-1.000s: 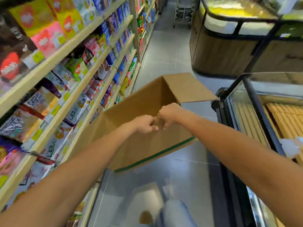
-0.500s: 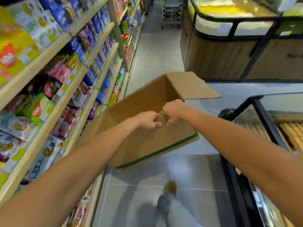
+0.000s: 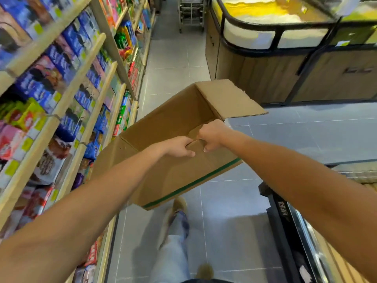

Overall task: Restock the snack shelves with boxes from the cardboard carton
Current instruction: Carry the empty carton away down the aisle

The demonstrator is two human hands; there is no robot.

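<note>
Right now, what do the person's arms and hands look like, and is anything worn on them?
The left forearm and right forearm are bare to the frame edge: no sleeves, watch or bands show. The left grip and right grip are ungloved, with no rings visible. Below are light blue-grey trousers and tan shoes.

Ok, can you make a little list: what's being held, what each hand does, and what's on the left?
held: cardboard carton, top open, tilted, off the floor
left hand: curled over the carton's near edge
right hand: grips the same edge, beside the left
on the left: snack shelves full of packets
</note>
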